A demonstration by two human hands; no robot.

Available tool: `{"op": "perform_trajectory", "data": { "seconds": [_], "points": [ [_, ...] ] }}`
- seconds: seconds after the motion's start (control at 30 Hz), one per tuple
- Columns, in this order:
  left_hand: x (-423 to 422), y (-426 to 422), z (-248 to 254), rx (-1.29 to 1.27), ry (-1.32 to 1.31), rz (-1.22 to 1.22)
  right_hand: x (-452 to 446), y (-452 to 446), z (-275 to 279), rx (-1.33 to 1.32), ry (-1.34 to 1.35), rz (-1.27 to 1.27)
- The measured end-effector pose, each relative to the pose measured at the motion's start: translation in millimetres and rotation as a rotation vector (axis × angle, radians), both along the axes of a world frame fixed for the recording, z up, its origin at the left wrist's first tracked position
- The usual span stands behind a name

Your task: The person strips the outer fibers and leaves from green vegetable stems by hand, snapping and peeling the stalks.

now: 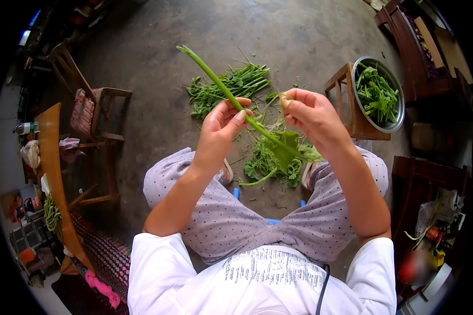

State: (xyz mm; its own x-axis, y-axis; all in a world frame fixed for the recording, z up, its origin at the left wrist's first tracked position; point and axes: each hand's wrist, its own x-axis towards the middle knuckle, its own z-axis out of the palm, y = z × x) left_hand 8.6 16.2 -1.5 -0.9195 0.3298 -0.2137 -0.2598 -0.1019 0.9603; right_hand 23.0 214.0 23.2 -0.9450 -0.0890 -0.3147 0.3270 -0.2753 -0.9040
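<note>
A long green stem (210,75) runs slantwise through my left hand (222,126), whose fingers are closed around it. At its lower end a broad leaf (285,151) hangs above the floor. My right hand (311,113), to the right of the stem, pinches a thin, pale strand (285,100) between thumb and fingers. Beyond my hands lies a pile of green stalks and leaves (252,79) on the floor. Beneath the stem, between my feet, is a heap of stringy peelings and leaves (263,160).
At the right, a metal bowl (400,116) of cut greens (376,94) rests on a wooden stool (360,123). A wooden chair (92,105) and a table edge (58,173) are at the left. Dark wooden furniture (415,63) stands far right.
</note>
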Motion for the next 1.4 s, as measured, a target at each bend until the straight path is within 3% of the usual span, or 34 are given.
{"op": "perform_trajectory", "data": {
  "seconds": [0.03,0.23,0.33,0.4,0.47,0.53,0.6,0.67,1.4],
  "points": [
    [-1,-3,0,0.034,-0.054,0.003,-1,4,-1,-0.219,-0.041,0.003],
    [-7,-12,-1,0.14,-0.122,0.067,-3,51,22,-0.628,0.118,0.079],
    [-7,-15,-4,0.136,-0.069,0.067,2,70,42,-0.748,0.149,-0.058],
    [-6,-15,-2,0.127,-0.038,0.048,3,73,51,-0.687,0.354,-0.292],
    [-3,-12,2,0.084,-0.005,-0.011,3,71,39,-0.524,0.393,-0.254],
    [-2,-7,3,0.105,-0.005,-0.024,6,46,26,0.24,0.331,-0.135],
    [0,-3,4,0.124,-0.007,-0.041,10,13,18,0.492,0.417,0.049],
    [2,1,7,0.142,0.016,-0.055,15,-8,12,0.66,0.499,0.046],
    [10,7,5,0.008,0.179,-0.12,17,-31,1,0.828,0.5,0.025]
  ]
}}
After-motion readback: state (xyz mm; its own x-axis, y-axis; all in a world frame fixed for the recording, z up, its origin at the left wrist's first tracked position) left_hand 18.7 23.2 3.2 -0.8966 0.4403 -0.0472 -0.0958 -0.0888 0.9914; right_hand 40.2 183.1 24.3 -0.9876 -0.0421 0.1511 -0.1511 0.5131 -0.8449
